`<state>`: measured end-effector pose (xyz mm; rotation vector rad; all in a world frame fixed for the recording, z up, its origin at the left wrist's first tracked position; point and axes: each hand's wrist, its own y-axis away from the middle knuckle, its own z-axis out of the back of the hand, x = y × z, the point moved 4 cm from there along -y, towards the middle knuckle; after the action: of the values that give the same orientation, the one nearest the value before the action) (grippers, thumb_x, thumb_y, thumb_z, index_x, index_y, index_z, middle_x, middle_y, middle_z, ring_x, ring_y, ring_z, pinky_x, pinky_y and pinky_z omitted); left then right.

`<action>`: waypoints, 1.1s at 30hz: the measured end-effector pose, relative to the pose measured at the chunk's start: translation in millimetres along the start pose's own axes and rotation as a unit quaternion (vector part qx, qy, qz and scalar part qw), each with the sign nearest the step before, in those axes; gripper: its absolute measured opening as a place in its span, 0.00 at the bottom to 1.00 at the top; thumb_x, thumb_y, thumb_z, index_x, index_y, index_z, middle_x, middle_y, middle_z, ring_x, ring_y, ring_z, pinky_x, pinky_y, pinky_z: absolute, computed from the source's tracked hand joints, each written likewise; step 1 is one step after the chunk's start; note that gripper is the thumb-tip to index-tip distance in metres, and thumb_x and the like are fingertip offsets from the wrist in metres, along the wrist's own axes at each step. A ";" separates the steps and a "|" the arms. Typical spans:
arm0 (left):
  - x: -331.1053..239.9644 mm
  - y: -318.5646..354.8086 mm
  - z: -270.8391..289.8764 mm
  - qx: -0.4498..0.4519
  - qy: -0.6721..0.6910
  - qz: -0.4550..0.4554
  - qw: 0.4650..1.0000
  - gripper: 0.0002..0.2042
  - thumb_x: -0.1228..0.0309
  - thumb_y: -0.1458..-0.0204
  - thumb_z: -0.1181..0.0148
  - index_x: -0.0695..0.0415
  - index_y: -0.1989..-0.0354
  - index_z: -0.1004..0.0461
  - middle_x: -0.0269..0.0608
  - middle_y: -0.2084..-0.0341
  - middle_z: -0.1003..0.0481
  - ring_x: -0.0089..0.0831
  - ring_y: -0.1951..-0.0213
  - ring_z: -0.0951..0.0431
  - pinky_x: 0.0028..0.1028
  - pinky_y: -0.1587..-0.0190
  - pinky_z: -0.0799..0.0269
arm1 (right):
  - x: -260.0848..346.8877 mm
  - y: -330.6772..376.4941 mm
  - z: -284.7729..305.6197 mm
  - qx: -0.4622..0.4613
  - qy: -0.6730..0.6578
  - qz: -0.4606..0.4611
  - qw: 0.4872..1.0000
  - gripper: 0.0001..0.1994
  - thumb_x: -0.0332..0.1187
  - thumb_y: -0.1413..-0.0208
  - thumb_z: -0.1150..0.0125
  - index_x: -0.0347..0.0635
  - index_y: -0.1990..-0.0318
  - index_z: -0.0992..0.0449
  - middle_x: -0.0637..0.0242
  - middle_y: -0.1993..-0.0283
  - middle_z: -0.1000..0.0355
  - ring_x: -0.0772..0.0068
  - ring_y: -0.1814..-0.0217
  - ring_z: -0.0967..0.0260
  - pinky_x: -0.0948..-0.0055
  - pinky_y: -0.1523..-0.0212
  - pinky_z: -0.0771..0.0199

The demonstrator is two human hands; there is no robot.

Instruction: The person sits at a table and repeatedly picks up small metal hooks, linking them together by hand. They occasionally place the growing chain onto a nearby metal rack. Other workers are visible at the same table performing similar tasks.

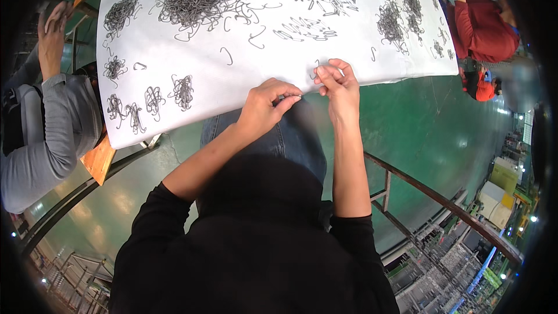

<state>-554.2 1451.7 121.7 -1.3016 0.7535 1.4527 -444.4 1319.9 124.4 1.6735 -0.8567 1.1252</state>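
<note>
Near the table's front edge, my right hand (340, 84) pinches a thin dark wire hook (317, 65) between thumb and fingers, its curved end standing out past the fingertips. To its left, my left hand (268, 106) is closed in a pinch, thumb against forefinger. Something tiny and pale shows at those fingertips, too small to name. A single wire hook (226, 56) lies on the white sheet beyond my left hand, and another loose S-shaped hook (373, 54) rests to the right of my right hand. Beyond them is a big tangled pile of hooks (195, 0).
Small bundles of hooks (183, 92) lie at the table's left front. Flat elongated wire links (305, 29) are spread at the centre, with more piles (390, 23) on the right. People sit at both sides: a grey sleeve (49, 128) left, a red sleeve (479, 32) right.
</note>
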 end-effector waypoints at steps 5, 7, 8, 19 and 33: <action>-2.9 0.4 -3.9 0.009 -0.013 0.019 1.000 0.08 0.79 0.51 0.39 0.56 0.62 0.22 0.37 0.69 0.22 0.28 0.68 0.23 0.25 0.69 0.28 | 5.5 48.5 -3.2 0.000 -0.016 0.043 0.999 0.15 0.21 0.46 0.39 0.36 0.55 0.38 0.56 0.65 0.27 0.72 0.70 0.27 0.77 0.70 0.24; -3.1 0.1 -6.0 0.009 -0.014 0.017 1.000 0.09 0.79 0.51 0.40 0.56 0.61 0.22 0.37 0.68 0.22 0.27 0.68 0.23 0.25 0.69 0.28 | 2.1 58.1 -5.2 -0.034 -0.023 0.051 0.998 0.14 0.22 0.46 0.39 0.38 0.56 0.37 0.57 0.66 0.26 0.73 0.70 0.27 0.77 0.69 0.24; -3.1 0.1 -6.6 0.007 -0.015 0.017 1.000 0.10 0.80 0.51 0.40 0.56 0.60 0.23 0.37 0.67 0.21 0.27 0.68 0.23 0.25 0.68 0.28 | 0.3 60.5 -6.0 -0.046 -0.031 0.057 0.997 0.13 0.22 0.46 0.39 0.38 0.56 0.36 0.58 0.66 0.25 0.73 0.70 0.26 0.76 0.68 0.25; -12.2 -3.7 -8.2 -0.010 -0.021 -0.043 0.999 0.16 0.79 0.52 0.38 0.59 0.52 0.27 0.38 0.66 0.21 0.26 0.68 0.24 0.24 0.64 0.29 | -8.1 73.8 -10.8 -0.106 -0.043 0.228 0.967 0.12 0.19 0.44 0.43 0.40 0.60 0.40 0.57 0.61 0.31 0.72 0.65 0.27 0.75 0.64 0.22; 17.8 -124.5 31.6 0.085 -0.357 -0.189 0.911 0.06 0.71 0.55 0.37 0.56 0.68 0.20 0.39 0.71 0.22 0.38 0.64 0.26 0.33 0.57 0.28 | -10.1 74.3 -3.6 -0.091 -0.046 0.268 0.958 0.11 0.18 0.44 0.43 0.40 0.62 0.40 0.58 0.60 0.31 0.73 0.64 0.27 0.75 0.62 0.21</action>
<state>-446.5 1523.0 132.3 -0.6448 0.1191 1.3634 -515.1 1298.7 138.1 1.3830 -1.4877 1.2813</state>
